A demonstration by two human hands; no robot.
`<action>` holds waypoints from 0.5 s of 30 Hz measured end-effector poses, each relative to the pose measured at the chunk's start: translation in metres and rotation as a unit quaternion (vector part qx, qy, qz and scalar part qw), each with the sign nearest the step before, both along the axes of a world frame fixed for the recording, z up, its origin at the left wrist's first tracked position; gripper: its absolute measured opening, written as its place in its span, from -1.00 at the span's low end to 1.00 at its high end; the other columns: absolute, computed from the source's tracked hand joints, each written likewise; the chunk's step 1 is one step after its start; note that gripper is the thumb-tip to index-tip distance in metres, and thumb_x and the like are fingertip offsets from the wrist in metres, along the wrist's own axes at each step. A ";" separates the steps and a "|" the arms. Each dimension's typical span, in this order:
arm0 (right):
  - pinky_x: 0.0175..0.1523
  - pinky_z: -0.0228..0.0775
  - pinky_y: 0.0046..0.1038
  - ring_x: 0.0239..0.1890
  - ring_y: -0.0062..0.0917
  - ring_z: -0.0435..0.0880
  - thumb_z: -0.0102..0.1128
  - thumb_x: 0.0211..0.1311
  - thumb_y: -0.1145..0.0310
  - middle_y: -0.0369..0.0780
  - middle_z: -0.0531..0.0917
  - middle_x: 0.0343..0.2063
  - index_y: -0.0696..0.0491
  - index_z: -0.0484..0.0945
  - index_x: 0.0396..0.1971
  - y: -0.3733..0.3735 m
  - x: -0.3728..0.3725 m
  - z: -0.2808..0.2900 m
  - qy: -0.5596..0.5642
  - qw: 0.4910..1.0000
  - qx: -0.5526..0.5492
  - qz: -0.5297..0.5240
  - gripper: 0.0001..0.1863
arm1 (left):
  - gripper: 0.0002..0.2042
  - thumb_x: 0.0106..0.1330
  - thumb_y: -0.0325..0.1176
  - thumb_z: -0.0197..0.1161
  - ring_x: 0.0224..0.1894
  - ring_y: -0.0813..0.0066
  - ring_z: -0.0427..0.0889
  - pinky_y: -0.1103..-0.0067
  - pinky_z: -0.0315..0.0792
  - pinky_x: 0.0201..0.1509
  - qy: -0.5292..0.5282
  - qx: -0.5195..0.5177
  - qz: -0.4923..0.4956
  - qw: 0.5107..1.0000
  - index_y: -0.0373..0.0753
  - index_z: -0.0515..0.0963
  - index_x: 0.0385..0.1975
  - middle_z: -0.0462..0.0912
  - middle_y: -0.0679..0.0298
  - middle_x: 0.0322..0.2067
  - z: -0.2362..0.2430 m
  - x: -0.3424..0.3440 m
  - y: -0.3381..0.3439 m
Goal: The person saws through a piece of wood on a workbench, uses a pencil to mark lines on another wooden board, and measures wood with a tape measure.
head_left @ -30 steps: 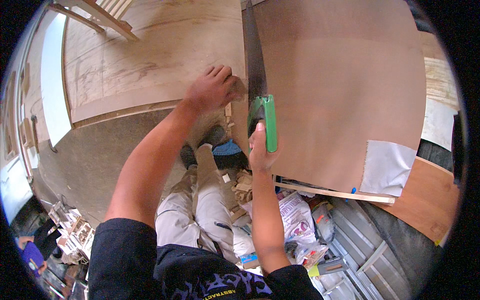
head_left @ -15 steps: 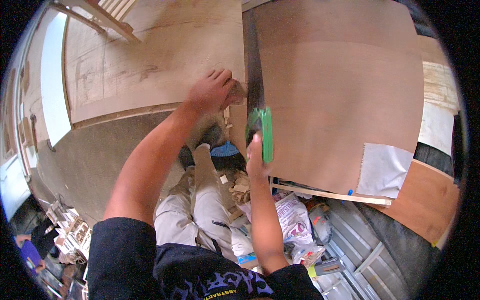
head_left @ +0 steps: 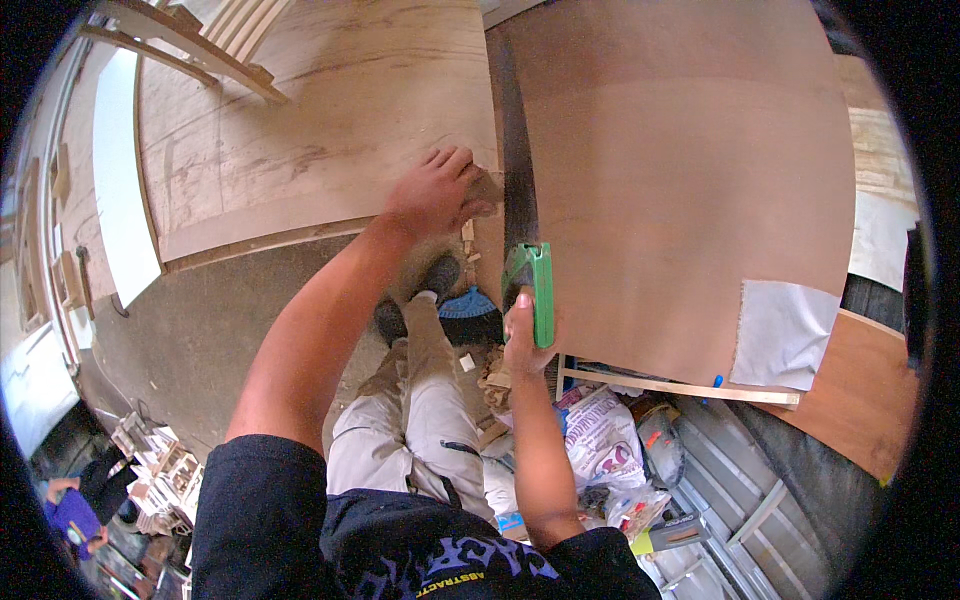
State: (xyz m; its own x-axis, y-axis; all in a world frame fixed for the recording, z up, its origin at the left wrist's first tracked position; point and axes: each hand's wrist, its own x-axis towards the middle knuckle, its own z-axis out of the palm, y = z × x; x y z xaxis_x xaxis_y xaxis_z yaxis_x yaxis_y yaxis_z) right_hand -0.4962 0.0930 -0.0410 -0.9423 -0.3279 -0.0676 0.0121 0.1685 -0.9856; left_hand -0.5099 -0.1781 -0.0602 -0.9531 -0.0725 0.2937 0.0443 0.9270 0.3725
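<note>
My right hand point(head_left: 522, 335) is wrapped round the green handle of a handsaw point(head_left: 542, 295), thumb along its side. The saw's dark blade point(head_left: 518, 150) points away from me, at the gap between the pale plywood tabletop point(head_left: 300, 130) and a browner plywood sheet point(head_left: 690, 190). At the tabletop's near right corner, my left hand point(head_left: 435, 195) is closed on a small wood piece point(head_left: 486, 192), which sits close beside the blade. The fingers hide part of that piece, and whether the teeth touch it I cannot tell.
A white cloth point(head_left: 785, 335) lies on the right sheet's near corner. Below are a blue brush head point(head_left: 468, 303), wood scraps and a printed plastic sack point(head_left: 603, 440). Slatted wooden frames point(head_left: 190, 45) stand at far left. Another person point(head_left: 78, 515) is at lower left.
The saw and my right hand have come slightly toward me. My left hand keeps its grip at the corner. The whole view has shifted a little.
</note>
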 end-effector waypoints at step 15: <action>-0.55 0.22 -0.56 -0.64 -0.73 0.39 0.29 0.36 0.31 -0.42 0.48 -0.65 0.05 0.56 -0.43 -0.004 0.011 0.003 0.017 0.999 0.010 -0.025 -0.81 | -0.54 0.23 -0.04 0.34 0.11 0.09 0.45 0.29 0.36 0.27 0.004 0.018 0.006 1.000 -0.31 0.56 -0.06 0.47 0.10 -0.06 -0.005 0.001 0.003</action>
